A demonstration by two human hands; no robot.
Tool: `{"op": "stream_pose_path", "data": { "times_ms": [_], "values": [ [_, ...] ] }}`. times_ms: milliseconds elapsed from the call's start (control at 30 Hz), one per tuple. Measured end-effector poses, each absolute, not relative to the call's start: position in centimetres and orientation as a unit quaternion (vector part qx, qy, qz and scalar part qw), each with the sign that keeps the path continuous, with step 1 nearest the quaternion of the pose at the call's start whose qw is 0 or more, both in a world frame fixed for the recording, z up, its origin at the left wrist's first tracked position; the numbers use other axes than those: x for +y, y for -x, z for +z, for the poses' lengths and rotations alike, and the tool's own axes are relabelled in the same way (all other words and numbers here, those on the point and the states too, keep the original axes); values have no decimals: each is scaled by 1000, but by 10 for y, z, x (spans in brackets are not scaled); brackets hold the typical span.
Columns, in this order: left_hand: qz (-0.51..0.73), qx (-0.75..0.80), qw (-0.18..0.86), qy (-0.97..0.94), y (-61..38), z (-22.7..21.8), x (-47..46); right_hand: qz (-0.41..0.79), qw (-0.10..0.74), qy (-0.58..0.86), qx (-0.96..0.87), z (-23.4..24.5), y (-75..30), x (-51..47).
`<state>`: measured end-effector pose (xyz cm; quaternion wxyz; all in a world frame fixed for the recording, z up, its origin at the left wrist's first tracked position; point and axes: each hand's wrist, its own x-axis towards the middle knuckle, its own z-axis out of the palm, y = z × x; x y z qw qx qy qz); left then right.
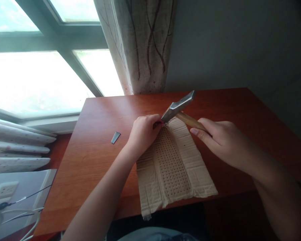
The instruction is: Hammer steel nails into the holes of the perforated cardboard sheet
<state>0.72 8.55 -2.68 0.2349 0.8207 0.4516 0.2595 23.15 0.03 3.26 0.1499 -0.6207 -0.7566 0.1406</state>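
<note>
My right hand (219, 139) is closed around the wooden handle of a hammer (182, 104). The hammer's metal head slants over the far end of a piece of cardboard (198, 164), its lower end close to my left fingertips. A grid of small holes runs along the cardboard's middle strip. At that far end my left hand (144, 134) is closed in a pinch; whatever is between its fingers is hidden or too small to name. To the left of this hand, several grey nails (115, 137) lie side by side on the tabletop.
The reddish-brown wooden table (90, 160) carries the cardboard, which hangs slightly over the near edge. Behind it are a patterned curtain (150, 43) and a dark wall (228, 43). A bright window (40, 77) is at left, with a wall socket (6, 190) and cables (20, 212) below.
</note>
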Motion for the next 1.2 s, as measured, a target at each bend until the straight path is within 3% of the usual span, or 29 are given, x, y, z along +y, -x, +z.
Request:
{"op": "stream_pose_path", "data": {
  "times_ms": [267, 567, 1200],
  "values": [
    [285, 420, 245, -826, -4, -25, 84, 150, 161, 624, -750, 32, -232, -2],
    [210, 436, 137, -864, 8, -26, 61, 143, 162, 632, -745, 33, -234, -3],
    [210, 447, 157, -855, 12, -38, 57, 121, 119, 628, -760, 43, -225, 2]
  ]
}}
